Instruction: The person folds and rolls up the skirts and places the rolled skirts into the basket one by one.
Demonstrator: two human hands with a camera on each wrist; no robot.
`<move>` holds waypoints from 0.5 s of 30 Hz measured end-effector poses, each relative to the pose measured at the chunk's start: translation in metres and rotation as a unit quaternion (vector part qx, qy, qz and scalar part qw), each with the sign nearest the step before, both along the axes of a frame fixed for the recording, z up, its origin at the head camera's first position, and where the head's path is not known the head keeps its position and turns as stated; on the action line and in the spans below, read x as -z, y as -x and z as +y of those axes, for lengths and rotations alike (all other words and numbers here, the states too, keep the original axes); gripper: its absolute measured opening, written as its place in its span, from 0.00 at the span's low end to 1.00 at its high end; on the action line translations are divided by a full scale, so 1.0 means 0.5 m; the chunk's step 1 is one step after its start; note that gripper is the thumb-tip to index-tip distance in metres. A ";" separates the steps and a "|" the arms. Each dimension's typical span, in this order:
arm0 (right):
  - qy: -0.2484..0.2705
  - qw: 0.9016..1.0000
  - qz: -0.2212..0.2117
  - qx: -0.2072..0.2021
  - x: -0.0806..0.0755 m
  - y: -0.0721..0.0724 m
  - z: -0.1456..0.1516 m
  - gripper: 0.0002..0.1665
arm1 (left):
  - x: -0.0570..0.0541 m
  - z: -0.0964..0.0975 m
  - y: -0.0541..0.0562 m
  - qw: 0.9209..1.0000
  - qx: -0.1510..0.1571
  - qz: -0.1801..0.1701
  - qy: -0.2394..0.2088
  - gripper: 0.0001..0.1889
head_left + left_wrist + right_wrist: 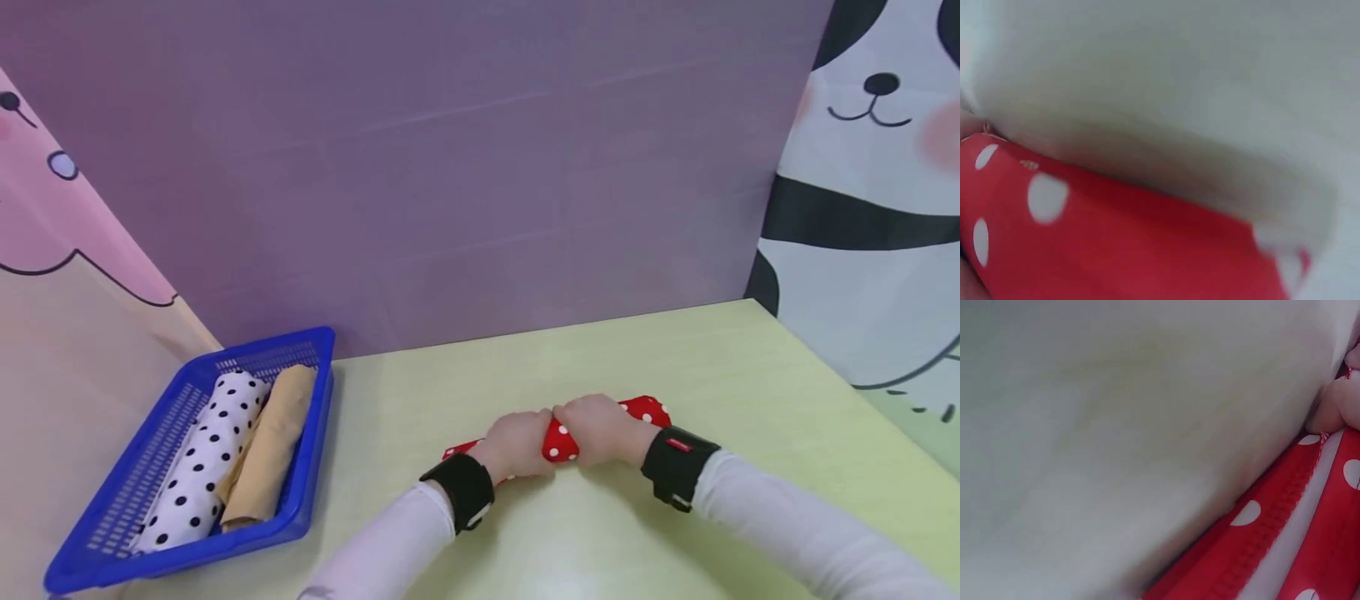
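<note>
Both hands grip a rolled red cloth with white polka dots (560, 442), side by side around its middle. My left hand (517, 446) has its fingers curled over the roll, and my right hand (600, 427) does the same just to the right. Red ends of the roll stick out past each hand. In the left wrist view the red cloth (1135, 244) spreads across the bottom. A stitched hem and a white strip show on the cloth (1329, 537) in the right wrist view, where fingertips (1339, 406) curl around its edge.
A blue plastic basket (318, 433) stands at the left of the pale yellow-green table (630, 550). In it lie a white roll with black dots (202, 458) and a tan roll (273, 450). A purple backdrop (465, 183) rises behind the table, with cartoon-printed sheets at both sides.
</note>
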State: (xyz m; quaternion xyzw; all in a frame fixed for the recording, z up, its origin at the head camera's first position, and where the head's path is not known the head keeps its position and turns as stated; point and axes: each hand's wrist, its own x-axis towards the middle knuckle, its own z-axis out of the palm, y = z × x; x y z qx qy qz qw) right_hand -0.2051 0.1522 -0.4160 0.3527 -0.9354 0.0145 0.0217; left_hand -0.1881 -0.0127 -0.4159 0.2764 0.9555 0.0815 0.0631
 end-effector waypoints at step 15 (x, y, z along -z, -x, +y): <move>-0.026 0.946 0.231 -0.226 -0.050 0.014 0.052 0.35 | -0.094 -0.042 -0.025 0.889 -0.045 -0.422 -0.175 0.28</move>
